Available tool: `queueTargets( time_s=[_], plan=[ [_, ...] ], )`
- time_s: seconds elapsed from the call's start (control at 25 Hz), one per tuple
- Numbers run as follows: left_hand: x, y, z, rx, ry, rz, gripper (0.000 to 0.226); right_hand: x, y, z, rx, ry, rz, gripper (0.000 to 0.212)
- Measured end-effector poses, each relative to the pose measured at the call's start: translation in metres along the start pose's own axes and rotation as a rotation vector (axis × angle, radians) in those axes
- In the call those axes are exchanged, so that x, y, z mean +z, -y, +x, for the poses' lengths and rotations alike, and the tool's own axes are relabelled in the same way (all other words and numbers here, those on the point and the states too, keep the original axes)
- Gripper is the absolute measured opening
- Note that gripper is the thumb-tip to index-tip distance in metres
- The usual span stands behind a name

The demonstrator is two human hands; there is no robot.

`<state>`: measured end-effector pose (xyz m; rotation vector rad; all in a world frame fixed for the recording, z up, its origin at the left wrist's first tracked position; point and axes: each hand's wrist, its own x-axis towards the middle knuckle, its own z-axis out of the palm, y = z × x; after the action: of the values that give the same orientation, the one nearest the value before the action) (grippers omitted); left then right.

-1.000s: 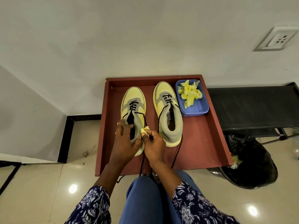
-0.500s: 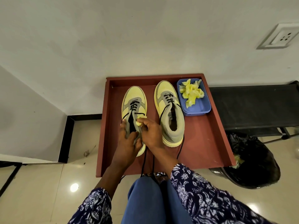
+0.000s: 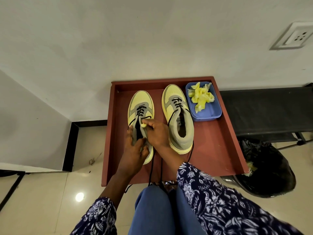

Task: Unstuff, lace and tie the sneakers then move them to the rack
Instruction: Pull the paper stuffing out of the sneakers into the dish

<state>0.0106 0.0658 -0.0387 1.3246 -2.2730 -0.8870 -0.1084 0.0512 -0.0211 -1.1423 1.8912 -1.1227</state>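
Sneakers sit side by side on a red-brown tray (image 3: 218, 150): the left sneaker (image 3: 141, 107) is gripped at its collar by the left hand (image 3: 134, 150), while the right hand (image 3: 157, 134) pinches a yellow paper wad (image 3: 144, 125) at the shoe's mouth. The right sneaker (image 3: 177, 116) stands untouched, laces trailing. Beside it, a blue tub (image 3: 210, 114) holds crumpled yellow paper (image 3: 201, 97). A black-lined bin (image 3: 269, 172) stands nearby.
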Motion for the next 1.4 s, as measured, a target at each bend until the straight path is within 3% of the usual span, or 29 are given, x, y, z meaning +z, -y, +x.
queueTargets(
  time_s=[0.16,0.52,0.76,0.88,1.08,1.2,1.4],
  plan=[
    [0.001,-0.001,-0.001,0.018,-0.018,-0.006,0.022,0.000,-0.009,-0.019,-0.030,0.015,-0.020,0.031],
    [-0.002,-0.004,-0.003,-0.015,0.001,0.020,0.031,0.041,-0.040,-0.105,0.331,-0.215,0.297,0.028],
    [-0.004,-0.003,-0.001,-0.027,0.048,0.024,0.043,0.027,-0.035,-0.067,0.489,-0.253,0.445,0.027],
    [-0.004,-0.001,-0.002,-0.031,0.027,0.014,0.032,0.015,-0.022,-0.042,0.435,-0.227,0.352,0.028],
    [-0.003,-0.002,-0.002,-0.004,-0.006,-0.013,0.030,0.004,-0.010,-0.033,0.107,-0.114,-0.018,0.031],
    [-0.005,-0.004,-0.004,-0.010,0.001,-0.047,0.027,0.010,-0.018,-0.064,0.015,-0.041,-0.046,0.034],
    [-0.007,-0.005,-0.005,-0.011,0.004,-0.064,0.026,0.011,-0.025,-0.070,0.021,-0.060,-0.026,0.033]
  ],
)
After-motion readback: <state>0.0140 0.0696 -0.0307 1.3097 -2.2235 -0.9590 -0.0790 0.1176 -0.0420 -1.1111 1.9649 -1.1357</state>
